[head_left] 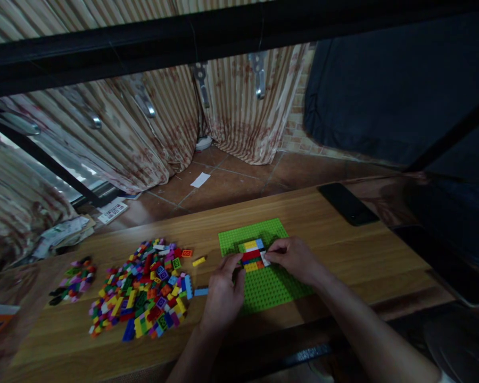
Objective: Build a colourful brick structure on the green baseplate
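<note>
A green baseplate (263, 290) lies on the wooden table (343, 255) with a small block of coloured bricks (253, 254) built on its middle. My right hand (295, 258) pinches a white brick (265, 259) at the right edge of that block. My left hand (222, 292) rests on the plate's left side, fingers curled against the left edge of the built block.
A large pile of loose coloured bricks (143, 290) lies left of the plate, with a smaller heap (75, 282) further left and single bricks (199, 260) between. A dark phone (347, 203) lies at the back right. A black bar (239, 32) crosses overhead.
</note>
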Tool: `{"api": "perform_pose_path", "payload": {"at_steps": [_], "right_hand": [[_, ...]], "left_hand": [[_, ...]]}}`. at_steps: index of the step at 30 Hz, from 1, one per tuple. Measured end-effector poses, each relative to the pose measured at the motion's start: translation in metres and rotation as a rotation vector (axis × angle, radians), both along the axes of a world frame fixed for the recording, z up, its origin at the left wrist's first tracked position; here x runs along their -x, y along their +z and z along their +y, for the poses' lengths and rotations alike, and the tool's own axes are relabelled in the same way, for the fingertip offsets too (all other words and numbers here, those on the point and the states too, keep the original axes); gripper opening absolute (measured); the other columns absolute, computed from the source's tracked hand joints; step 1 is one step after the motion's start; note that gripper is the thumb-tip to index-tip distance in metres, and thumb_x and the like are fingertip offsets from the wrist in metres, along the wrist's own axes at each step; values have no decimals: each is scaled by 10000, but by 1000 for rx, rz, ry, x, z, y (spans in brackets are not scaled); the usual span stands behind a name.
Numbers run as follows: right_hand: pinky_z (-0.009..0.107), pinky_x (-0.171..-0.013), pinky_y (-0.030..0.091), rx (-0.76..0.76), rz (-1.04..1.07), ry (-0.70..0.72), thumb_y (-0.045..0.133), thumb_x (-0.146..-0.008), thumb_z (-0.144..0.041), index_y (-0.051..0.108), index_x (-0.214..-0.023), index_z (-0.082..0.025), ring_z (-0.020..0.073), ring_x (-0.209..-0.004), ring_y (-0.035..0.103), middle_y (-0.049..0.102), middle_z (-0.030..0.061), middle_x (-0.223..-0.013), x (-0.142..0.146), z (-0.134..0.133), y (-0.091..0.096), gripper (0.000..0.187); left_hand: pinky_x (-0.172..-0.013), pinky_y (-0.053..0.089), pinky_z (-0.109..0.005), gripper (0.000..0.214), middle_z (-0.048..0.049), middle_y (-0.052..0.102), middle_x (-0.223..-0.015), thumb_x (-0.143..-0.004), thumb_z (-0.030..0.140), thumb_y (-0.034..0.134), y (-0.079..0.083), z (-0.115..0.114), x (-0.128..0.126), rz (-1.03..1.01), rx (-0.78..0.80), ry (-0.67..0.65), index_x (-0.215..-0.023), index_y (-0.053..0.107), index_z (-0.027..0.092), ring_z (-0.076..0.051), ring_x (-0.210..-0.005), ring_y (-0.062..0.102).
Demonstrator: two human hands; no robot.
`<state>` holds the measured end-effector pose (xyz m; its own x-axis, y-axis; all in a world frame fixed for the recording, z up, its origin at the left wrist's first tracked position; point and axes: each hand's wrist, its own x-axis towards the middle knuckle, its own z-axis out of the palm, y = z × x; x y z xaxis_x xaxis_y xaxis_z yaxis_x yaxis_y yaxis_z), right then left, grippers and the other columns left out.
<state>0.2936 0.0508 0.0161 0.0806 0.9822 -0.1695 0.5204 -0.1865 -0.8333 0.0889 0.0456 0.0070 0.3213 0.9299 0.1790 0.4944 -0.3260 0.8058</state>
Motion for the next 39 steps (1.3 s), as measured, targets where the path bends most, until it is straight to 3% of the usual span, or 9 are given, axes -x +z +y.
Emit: {"api": "perform_pose_path", "payload": {"at_steps": [10, 16, 21, 24, 27, 30, 33, 39], "right_hand": [[247, -453, 332, 43, 20, 18, 663, -702, -376, 708, -651, -182, 109, -444, 464, 555, -21, -472, -1, -1, 6, 205], [238, -420, 366, 123, 87, -7, 609, -749, -482, 664, -626, -178, 129, -470, 520, 603, 12, -525, -5, -1, 4, 332], [273, -510, 429, -69, 16, -132, 540, -819, -518, 664, -658, -188, 148, -522, 559, 665, 35, -615, -4, -2, 6, 387], [287, -568, 462, -194, 40, -147, 544, -833, -534, 669, -709, -211, 184, -617, 608, 674, 29, -661, 12, -9, 12, 368], [310, -703, 500, -298, 84, -80, 579, -843, -473, 683, -793, -236, 214, -776, 652, 712, 34, -817, 41, -21, 15, 263], [318, -749, 500, -351, 16, 170, 543, -894, -383, 682, -865, -252, 204, -820, 648, 701, 40, -870, 73, -32, 13, 194], [327, -765, 498, -424, -117, 315, 507, -921, -283, 666, -932, -243, 203, -853, 635, 680, 49, -909, 100, -36, 7, 165], [379, -800, 492, -497, -415, 421, 559, -872, -166, 666, -902, -223, 247, -932, 597, 650, 68, -977, 134, -32, -8, 125]], "left_hand": [[-832, 536, -317, 303, -65, 681, -1049, -859, 143, 509, 5, -2, 3, 1, -9, -5, -1135, 615, 212, -180, -911, 666], [-836, 526, -303, 302, -60, 681, -1037, -871, 150, 502, 15, 8, 26, -30, -74, 81, -1148, 606, 207, -167, -917, 657], [-825, 526, -323, 261, -59, 691, -984, -858, 156, 510, 17, 24, 57, -27, -150, 238, -1083, 634, 196, -177, -894, 656], [-833, 525, -331, 247, -63, 693, -1016, -851, 176, 513, 20, 31, 72, -60, -153, 349, -1061, 642, 185, -186, -926, 656], [-833, 520, -324, 235, -69, 700, -1022, -842, 193, 528, 25, 35, 82, -91, -150, 436, -1038, 657, 176, -194, -940, 655], [-818, 519, -313, 231, -72, 710, -992, -837, 195, 549, 28, 36, 85, -121, -137, 475, -1034, 667, 168, -193, -907, 663], [-820, 517, -308, 230, -63, 715, -980, -840, 192, 548, 28, 35, 87, -161, -108, 484, -1032, 672, 169, -184, -883, 668], [-827, 511, -305, 238, -64, 707, -1027, -853, 185, 520, 29, 35, 94, -121, -136, 511, -1038, 670, 174, -186, -923, 660]]}}
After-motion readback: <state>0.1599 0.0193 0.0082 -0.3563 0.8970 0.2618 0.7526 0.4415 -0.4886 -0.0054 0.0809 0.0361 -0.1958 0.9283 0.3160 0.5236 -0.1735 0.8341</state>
